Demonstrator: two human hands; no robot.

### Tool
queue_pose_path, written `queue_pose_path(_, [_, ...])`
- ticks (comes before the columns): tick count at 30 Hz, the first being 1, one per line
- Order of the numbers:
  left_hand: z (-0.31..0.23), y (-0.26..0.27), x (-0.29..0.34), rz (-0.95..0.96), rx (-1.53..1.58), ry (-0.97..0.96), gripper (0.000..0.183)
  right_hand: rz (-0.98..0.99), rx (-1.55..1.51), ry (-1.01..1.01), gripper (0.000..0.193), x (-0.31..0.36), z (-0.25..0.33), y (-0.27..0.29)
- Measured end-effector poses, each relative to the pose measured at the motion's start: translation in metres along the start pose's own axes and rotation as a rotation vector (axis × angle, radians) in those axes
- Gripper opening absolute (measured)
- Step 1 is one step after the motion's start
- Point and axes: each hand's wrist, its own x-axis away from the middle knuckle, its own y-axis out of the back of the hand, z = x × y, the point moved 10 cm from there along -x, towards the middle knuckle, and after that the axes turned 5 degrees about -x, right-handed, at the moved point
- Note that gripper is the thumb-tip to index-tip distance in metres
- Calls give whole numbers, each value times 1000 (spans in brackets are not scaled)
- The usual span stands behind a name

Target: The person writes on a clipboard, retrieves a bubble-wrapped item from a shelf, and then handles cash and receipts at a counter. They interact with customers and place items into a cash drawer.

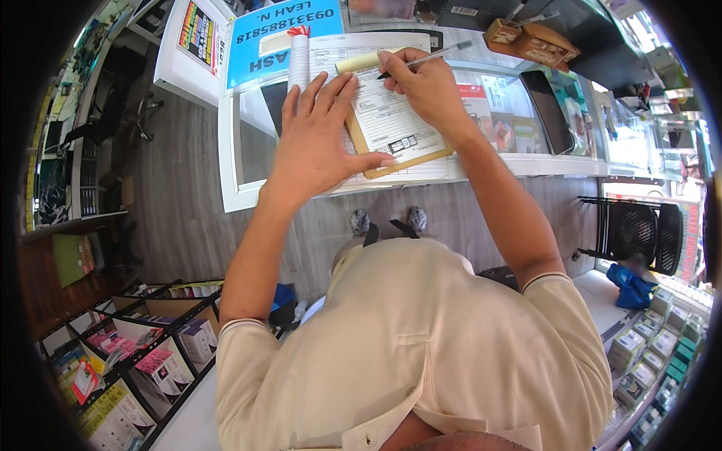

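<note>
One pinched right-hand grip (423, 84) — pen (441, 53)

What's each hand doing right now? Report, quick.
Left hand: open, spread over white printed paper forms, gripping nothing.
Right hand: closed around a slim, clear plastic pen with a dark tip.

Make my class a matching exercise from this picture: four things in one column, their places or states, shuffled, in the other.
Things
1. Pen
2. Left grip
3. Phone
4. Sign

Places or states
A. Dark, lying on the counter to the right of the right forearm
B. Blue, with its lettering upside down in this view
C. Held in the right grip
D. Fingers spread over the papers

Pairs: 1-C, 2-D, 3-A, 4-B
</note>
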Motion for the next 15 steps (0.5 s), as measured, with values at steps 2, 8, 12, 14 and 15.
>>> queue_pose_path(2, [-1, 0, 0, -3, 15, -6, 120, 3, 36, -7, 43, 0, -5, -2])
queue_pose_path(8, [0, -4, 2, -11, 4, -18, 119, -202, 143, 323, 42, 17, 30, 58])
queue_pose_path(12, [-3, -3, -1, 1, 12, -54, 115, -200, -49, 169, 48, 46, 27, 104])
queue_pose_path(14, [-3, -3, -3, 22, 30, -55, 114, -111, -95, -17, 48, 64, 7, 104])
queue_pose_path(15, [-3, -2, -3, 19, 35, -52, 112, -125, -54, 57, 50, 74, 14, 100])
